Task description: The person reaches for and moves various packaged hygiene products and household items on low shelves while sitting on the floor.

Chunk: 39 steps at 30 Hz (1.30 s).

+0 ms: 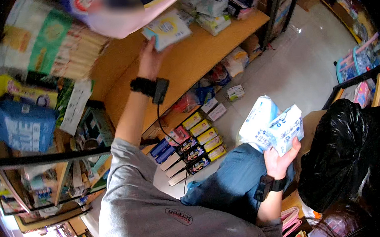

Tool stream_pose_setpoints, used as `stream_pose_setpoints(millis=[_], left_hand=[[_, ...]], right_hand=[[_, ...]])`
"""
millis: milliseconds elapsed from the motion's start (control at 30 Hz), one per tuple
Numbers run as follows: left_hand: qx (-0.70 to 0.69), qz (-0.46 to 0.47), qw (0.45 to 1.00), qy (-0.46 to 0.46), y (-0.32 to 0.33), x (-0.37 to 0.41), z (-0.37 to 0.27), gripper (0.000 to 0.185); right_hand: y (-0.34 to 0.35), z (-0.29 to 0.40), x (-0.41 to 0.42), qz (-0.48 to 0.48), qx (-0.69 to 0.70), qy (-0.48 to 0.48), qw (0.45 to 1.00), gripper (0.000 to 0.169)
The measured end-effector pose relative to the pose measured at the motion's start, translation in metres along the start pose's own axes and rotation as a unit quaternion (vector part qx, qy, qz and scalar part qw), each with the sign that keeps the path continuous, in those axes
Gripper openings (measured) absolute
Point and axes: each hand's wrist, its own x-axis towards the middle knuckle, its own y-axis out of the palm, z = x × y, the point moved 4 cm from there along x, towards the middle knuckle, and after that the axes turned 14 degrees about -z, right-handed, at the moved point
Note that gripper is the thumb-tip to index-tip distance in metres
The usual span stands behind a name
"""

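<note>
My left hand [151, 62] reaches over a wooden shelf board, its fingers and thumb at the near edge of a flat white soft pack with a yellow ring print [168, 29]. Blur hides whether that pack rests on the board. Low on the right, my right hand [280, 161] grips a white plastic-wrapped pack with blue print [287, 127]. A second white-and-blue pack [258, 121] leans against it, above my knee; whether my fingers hold this one too is hidden.
The wooden shelf [185, 69] carries several soft packs [213, 15] at its far end. Several yellow boxes [204, 130] and dark boxes stand on the floor below. A black plastic bag [332, 153] bulges at right. Blue packs [24, 126] fill the left rack. A cable hangs from my left wrist.
</note>
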Motion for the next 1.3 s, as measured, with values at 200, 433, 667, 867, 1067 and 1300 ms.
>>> stream_pose_setpoints(millis=[200,433,667,867,1067,1300], left_hand=[[-0.240,0.142,0.943,-0.181,-0.013,-0.109,0.013,0.043],[-0.360,0.034,0.907,-0.218,-0.004,-0.185,0.029,0.062],[-0.056,-0.013,0.988,-0.141,-0.041,-0.206,0.025,0.053],[-0.021,0.033,0.996,-0.081,-0.022,-0.211,0.003,0.068],[0.009,0.031,0.996,-0.083,-0.014,-0.214,0.004,0.071],[-0.182,0.056,0.914,-0.358,-0.032,-0.193,0.070,0.051]], right_hand=[[-0.002,0.000,0.012,0.045,0.026,0.025,0.998,0.071],[0.002,-0.005,0.005,0.095,0.039,0.036,0.994,0.067],[-0.003,0.001,-0.001,0.083,0.021,0.018,0.996,0.069],[-0.001,-0.003,-0.002,0.110,-0.011,0.011,0.994,0.071],[-0.006,-0.003,0.001,0.087,-0.034,0.009,0.996,0.072],[0.002,-0.004,-0.007,0.076,-0.030,-0.026,0.996,0.071]])
